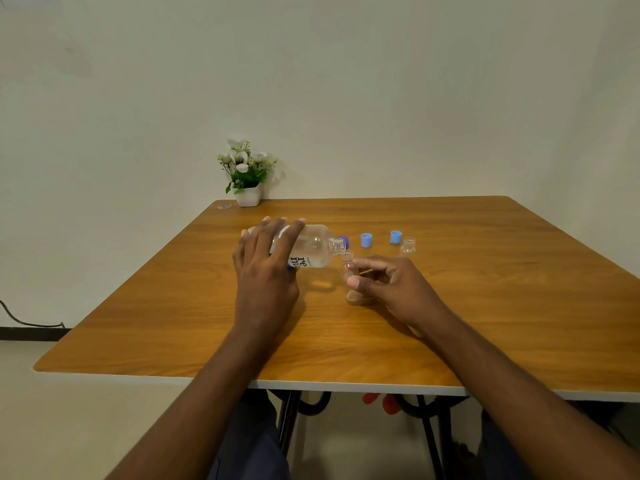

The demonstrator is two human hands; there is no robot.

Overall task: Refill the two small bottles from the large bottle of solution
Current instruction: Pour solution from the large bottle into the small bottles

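Centre frame: large bottle [308, 245], gripped by the left hand [265, 268], is tipped into the first vial [350, 278], pinched by the right hand [388, 289]; second vial [408, 247] is judged unfilled.

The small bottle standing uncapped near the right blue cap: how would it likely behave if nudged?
The small bottle looks clear and apparently empty, so probably light and quick to slide on the smooth table. It stands upright and narrow, so a push up near its neck might tip it. Uncapped and apparently round, it could then roll.

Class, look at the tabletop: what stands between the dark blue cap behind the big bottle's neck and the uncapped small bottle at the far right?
Head view: two light blue caps on the table.
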